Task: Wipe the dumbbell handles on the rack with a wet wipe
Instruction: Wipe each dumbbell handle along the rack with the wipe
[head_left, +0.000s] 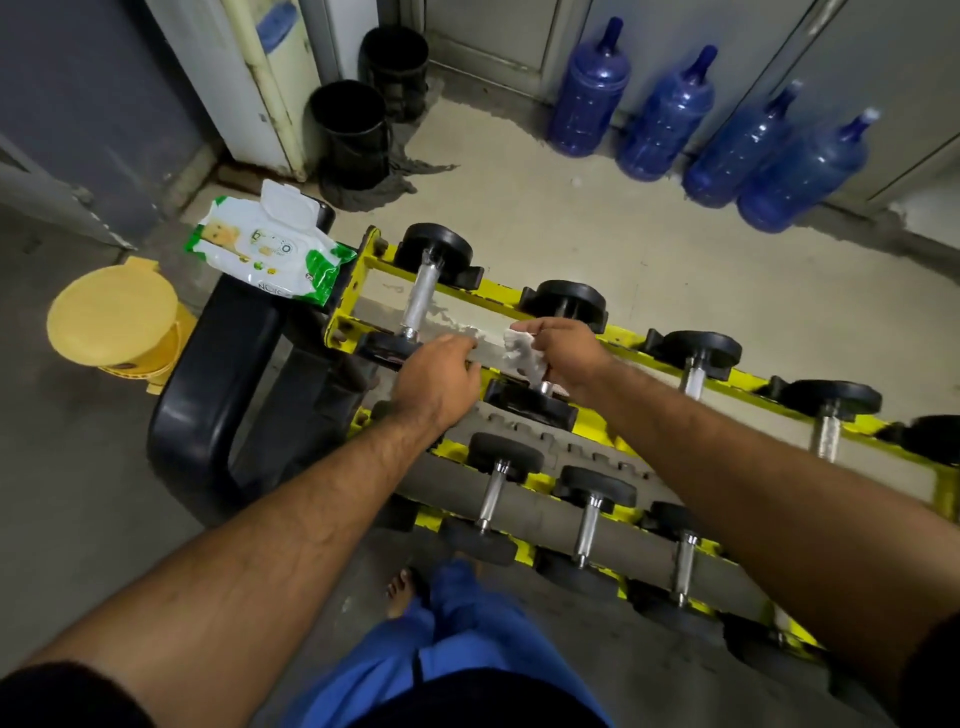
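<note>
White wet wipe (524, 354) is bunched in your right hand (563, 349), fingers curled around it and the handle of the second dumbbell (530, 402) on the yellow rack (670, 347)'s top tier. Your left hand (439, 375) rests on the near rail just beside it, fingers bent downward; what they grip, you cannot tell. Wipes pack (270, 249) lies open at the rack's left end.

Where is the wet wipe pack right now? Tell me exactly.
In the head view, the wet wipe pack lies upper left with its lid flipped open, on a black seat at the left end of the yellow rack, beside the yellow bin.
</note>
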